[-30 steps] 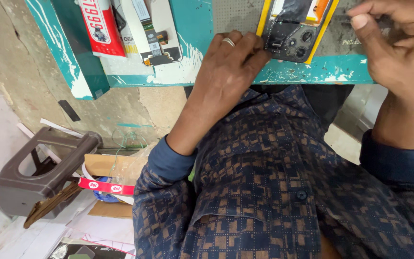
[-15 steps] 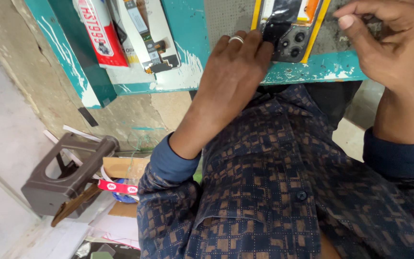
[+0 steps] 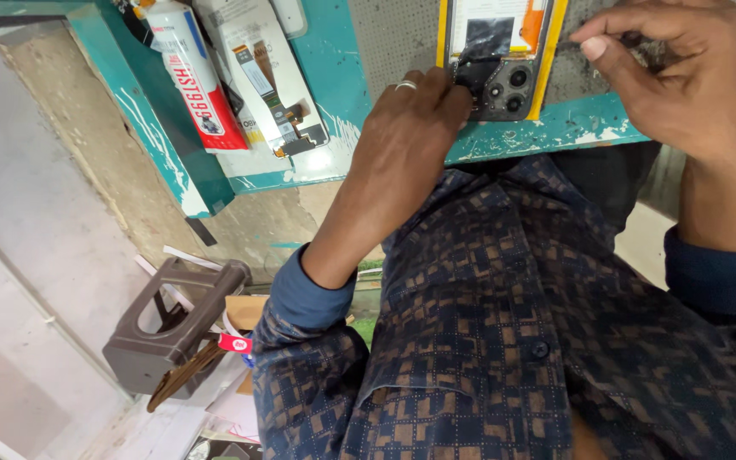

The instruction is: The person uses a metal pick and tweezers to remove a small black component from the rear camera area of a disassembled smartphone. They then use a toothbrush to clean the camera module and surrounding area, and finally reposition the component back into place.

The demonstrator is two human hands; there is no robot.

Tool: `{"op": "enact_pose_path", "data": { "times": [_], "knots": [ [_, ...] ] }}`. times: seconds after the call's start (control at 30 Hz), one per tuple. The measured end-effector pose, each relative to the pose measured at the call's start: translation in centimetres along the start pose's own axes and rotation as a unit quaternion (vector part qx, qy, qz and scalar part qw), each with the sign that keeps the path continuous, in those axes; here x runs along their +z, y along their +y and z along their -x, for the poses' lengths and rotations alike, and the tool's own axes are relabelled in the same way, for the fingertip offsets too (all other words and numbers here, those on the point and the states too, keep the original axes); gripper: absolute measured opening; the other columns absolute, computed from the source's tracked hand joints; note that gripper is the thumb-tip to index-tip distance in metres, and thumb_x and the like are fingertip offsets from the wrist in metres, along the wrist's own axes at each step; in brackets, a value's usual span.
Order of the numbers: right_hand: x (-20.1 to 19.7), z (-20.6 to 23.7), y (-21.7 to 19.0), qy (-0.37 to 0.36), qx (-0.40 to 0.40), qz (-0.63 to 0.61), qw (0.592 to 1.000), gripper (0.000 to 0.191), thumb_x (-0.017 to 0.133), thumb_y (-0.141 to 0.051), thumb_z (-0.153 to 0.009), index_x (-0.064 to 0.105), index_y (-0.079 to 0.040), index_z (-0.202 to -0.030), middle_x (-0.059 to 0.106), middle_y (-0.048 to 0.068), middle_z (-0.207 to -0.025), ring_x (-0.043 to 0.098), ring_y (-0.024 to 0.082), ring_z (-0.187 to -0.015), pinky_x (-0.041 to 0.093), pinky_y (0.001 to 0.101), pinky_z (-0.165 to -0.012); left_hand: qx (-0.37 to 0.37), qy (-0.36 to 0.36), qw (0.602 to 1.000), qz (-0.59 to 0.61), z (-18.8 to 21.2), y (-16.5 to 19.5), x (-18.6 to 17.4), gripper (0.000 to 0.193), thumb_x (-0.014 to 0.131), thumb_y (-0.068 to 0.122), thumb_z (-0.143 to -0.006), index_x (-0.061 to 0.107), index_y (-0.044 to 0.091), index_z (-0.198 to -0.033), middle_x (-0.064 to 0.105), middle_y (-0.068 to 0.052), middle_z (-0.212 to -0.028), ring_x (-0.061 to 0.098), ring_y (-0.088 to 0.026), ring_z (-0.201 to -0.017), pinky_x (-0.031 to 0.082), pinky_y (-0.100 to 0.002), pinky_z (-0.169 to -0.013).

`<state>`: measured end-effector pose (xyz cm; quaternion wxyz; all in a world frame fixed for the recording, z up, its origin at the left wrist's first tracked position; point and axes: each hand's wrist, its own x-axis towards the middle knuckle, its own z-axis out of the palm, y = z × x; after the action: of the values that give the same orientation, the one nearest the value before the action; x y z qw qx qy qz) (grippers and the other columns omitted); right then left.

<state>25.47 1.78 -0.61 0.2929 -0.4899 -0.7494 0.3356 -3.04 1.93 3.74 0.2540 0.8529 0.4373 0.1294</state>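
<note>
Left hand (image 3: 406,128) with ring pressing fingertips on opened yellow-edged phone back (image 3: 496,60) near teal bench edge (image 3: 547,136), right hand (image 3: 683,77) pinching something small, unclear, phone top cut off.

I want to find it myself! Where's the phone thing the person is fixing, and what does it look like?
Look at the teal workbench along the top. On its grey dotted mat lies an opened phone with a yellow frame, between the left hand and the right hand. Unlike the white packets to its left, it has round camera lenses at its near end.
</note>
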Motion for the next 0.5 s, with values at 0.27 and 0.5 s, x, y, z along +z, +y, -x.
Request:
{"op": "enact_pose_path", "data": {
  "times": [0.27,0.5],
  "knots": [
    [0.3,0.7,1.0,-0.001,-0.020,0.000,1.000,0.006,0.069,0.009,-0.109,0.074,0.007,-0.113,0.070,0.014,-0.095,0.066,0.016,-0.084,0.048,0.0245,-0.071,-0.058,0.023,0.963,0.262,1.6,-2.4,0.6,0.007,0.067,0.001,-0.103,0.062,0.003,-0.108,0.063,-0.011,-0.106,0.062,-0.027,-0.096,0.049,-0.040,-0.085],
    [0.4,0.6,0.8,-0.001,0.015,-0.007,1.000,0.007,0.069,0.009,-0.104,0.073,0.009,-0.109,0.070,0.016,-0.091,0.065,0.019,-0.080,0.047,0.0287,-0.066,-0.223,0.144,0.764,0.588,4.0,-3.8,3.3,0.010,0.063,0.006,-0.110,0.067,-0.001,-0.115,0.070,-0.008,-0.108,0.065,-0.015,-0.100,0.054,-0.031,-0.094]
  ]
}}
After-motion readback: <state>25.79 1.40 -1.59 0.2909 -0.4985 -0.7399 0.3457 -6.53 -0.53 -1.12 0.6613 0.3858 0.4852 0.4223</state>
